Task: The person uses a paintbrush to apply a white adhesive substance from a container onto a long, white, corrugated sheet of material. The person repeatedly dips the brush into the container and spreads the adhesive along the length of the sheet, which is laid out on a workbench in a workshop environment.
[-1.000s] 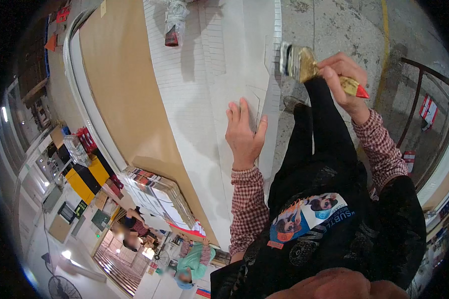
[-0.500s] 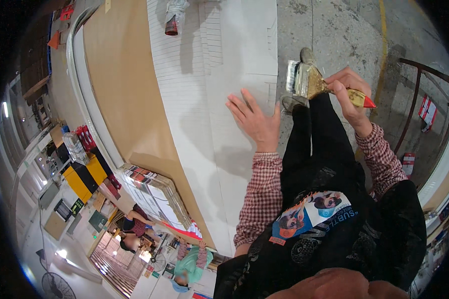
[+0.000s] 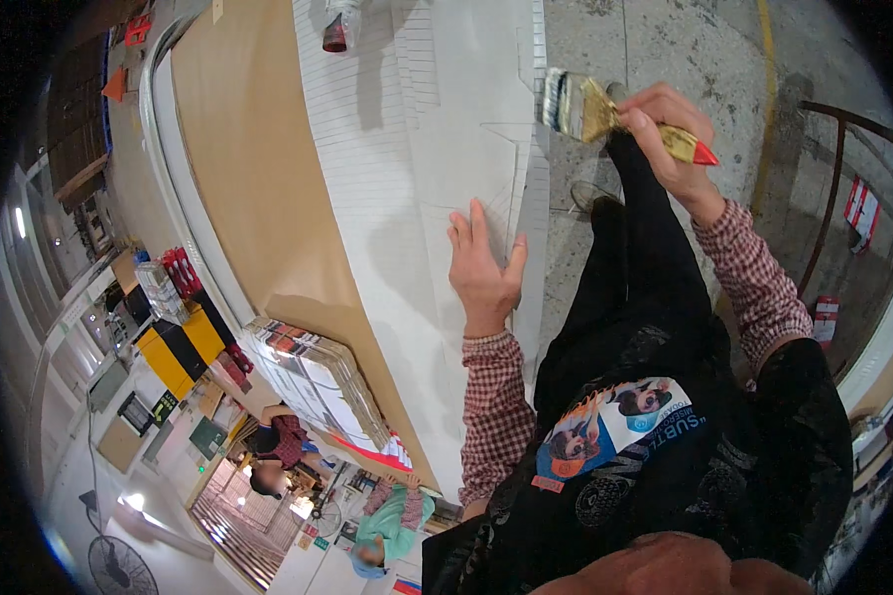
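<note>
In my right hand [image 3: 668,139] is a wide flat paintbrush [image 3: 590,111], gripped by its yellow, red-tipped handle. Its pale, coated bristles point left, at the right edge of the white sheets. My left hand [image 3: 484,266] lies flat on the white sheets [image 3: 446,164], fingers apart and pointing away from me. Fine lines and overlapping edges show on these sheets, which cover the near strip of the tan table [image 3: 258,188]. Whether the bristles touch the sheet edge I cannot tell.
A clear plastic-wrapped bottle with dark red [image 3: 336,35] stands at the far end of the sheets. A bundled stack of printed sheets [image 3: 318,382] lies on the table at left. Two people work beyond. A metal rail [image 3: 831,188] stands at right.
The brush in my right hand has moved left to the sheet edge. My left hand has slid slightly left and nearer me, and the top sheet has shifted, baring lined sheets along its right side.
</note>
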